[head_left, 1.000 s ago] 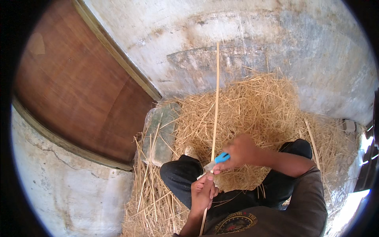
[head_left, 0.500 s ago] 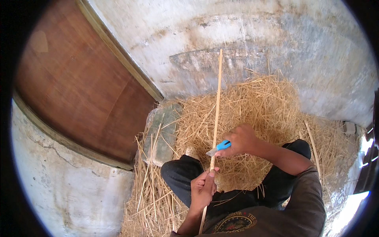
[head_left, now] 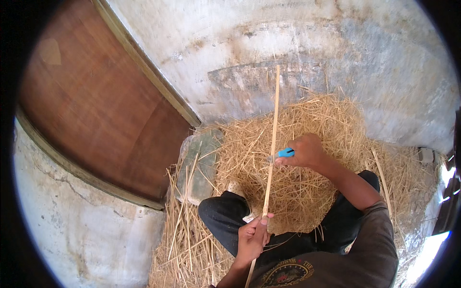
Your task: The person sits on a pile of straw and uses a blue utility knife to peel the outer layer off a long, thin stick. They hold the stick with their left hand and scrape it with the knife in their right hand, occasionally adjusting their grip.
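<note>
A long, thin, pale wooden strip slants upward from my lap toward the wall. My left hand is closed around its lower part, thumb lying along the strip. Higher up, my right hand grips a utility knife with a blue handle. The knife's blade lies against the strip, well above my left hand. The strip's lower end runs back beneath my left forearm and out of the picture.
Straw and shavings heap up before my crossed legs, with longer strips at the left. A flat grey-green stone lies beside a brown wooden door panel. A stained white wall rises behind. Another strip rests at the right.
My right hand and the knife have moved away from me along the strip. My left hand has shifted slightly right and nearer to me, and the strip's far tip has swung right.
</note>
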`<state>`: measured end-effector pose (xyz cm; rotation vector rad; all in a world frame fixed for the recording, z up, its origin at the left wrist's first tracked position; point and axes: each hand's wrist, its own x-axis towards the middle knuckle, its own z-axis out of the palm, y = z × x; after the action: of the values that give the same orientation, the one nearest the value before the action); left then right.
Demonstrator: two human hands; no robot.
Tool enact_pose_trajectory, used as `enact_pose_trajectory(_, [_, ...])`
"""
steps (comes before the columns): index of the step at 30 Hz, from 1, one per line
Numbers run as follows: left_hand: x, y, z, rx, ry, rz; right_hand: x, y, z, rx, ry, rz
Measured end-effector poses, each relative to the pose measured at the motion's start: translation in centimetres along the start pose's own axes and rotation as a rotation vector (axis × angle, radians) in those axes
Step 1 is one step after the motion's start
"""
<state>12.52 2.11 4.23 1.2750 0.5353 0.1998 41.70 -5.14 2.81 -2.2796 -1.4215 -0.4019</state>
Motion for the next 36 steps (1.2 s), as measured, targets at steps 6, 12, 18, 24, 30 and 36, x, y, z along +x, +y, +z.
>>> enact_pose_trajectory(6, [-2.4, -1.1, 0.1, 0.046, -0.042, -0.035, 1.7, 5.5, 0.7, -0.110, 0.078, 0.178])
enact_pose_trajectory(12, [-5.0, -2.1, -1.4, 0.060, -0.075, -0.066, 3.0, 7.3, -1.0, -0.175, 0.078, 0.288])
enact_pose_trajectory(18, [-8.5, -5.8, -3.8, 0.308, -0.087, -0.108, 4.0, 13.7, -1.9, -0.197, 0.072, 0.713])
enact_pose_trajectory(24, [-9.8, -4.3, -4.9, 0.857, -0.112, -0.176, -0.1, 21.5, -2.0, -0.140, 0.390, 1.084])
enact_pose_trajectory(30, [-3.1, -2.2, -3.6, -0.386, 0.014, -0.145, 0.4, 2.3, -1.6, 0.145, -0.231, 0.460])
enact_pose_trajectory(36, [0.9, 0.2, -0.7, -0.536, -0.032, -0.108, -4.3, -7.1, -0.8, 0.224, -0.206, -0.141])
